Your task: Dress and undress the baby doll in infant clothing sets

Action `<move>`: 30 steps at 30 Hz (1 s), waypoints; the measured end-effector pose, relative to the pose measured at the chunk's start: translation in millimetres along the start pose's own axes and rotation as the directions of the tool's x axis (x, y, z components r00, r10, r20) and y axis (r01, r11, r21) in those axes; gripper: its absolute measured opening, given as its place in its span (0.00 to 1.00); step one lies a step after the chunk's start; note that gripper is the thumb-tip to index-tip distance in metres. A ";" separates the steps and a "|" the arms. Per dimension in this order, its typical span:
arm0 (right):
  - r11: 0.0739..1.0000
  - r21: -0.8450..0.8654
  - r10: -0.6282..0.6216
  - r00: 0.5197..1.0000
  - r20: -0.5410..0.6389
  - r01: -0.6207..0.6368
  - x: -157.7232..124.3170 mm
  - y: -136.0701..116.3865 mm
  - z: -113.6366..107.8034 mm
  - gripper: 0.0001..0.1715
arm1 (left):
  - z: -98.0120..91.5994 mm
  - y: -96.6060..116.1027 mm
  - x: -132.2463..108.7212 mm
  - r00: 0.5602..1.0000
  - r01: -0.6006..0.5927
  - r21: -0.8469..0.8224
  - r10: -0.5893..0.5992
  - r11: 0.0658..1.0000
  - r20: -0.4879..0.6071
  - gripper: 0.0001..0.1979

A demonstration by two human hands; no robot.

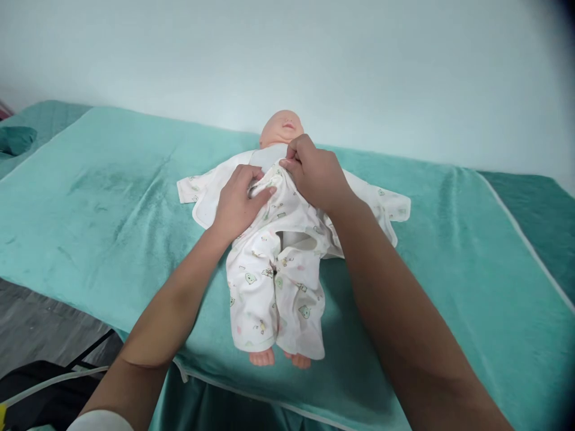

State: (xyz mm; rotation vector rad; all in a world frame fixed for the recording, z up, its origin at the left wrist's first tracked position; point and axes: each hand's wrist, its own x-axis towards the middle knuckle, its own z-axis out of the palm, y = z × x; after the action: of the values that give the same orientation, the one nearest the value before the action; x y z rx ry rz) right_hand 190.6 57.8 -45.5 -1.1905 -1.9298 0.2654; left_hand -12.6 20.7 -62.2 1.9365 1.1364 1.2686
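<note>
A baby doll (pixel 273 130) lies on its back, head toward the wall, in a white patterned jacket (pixel 220 182) spread open with its sleeves out. White baby trousers (pixel 254 293) with small animal prints cover its legs, and the bare toes show at the cuffs. My right hand (pixel 317 173) pinches the trousers' waistband near the doll's chest, thumb against bent fingers. At the other side of the waistband, my left hand (pixel 242 200) grips the cloth, fingers at the edge and thumb over the front. A gap in the trousers' crotch shows something pale beneath.
A green velvety cover (pixel 112 179) spreads over the table, with a white-edged seam at each side. Behind it rises a pale wall (pixel 224 60). At lower left are a black object (pixel 40 395), a pale cable (pixel 58 378) and grey flooring (pixel 31 317).
</note>
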 end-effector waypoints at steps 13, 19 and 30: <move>0.871 0.334 0.308 0.930 0.203 -0.361 -20.5 -10.8 -21.2 0.14 | 1.1 -34.3 8.2 0.904 0.132 -0.094 -0.159 0.987 -0.398 0.19; 0.702 0.560 0.369 0.897 0.243 -0.440 -45.3 22.8 -38.0 0.21 | -0.3 -37.8 2.1 0.917 0.104 -0.091 -0.131 0.990 -0.377 0.20; 0.491 0.795 0.425 0.895 0.138 -0.356 -58.2 29.4 -27.4 0.29 | 0.3 -36.7 -7.1 0.923 -0.042 -0.027 0.028 0.999 -0.384 0.17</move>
State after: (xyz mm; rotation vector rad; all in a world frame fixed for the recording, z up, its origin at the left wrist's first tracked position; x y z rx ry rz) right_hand 241.5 19.5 -76.1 -0.9336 -1.1514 1.2022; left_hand -26.5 32.4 -94.9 1.7325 1.2564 1.7297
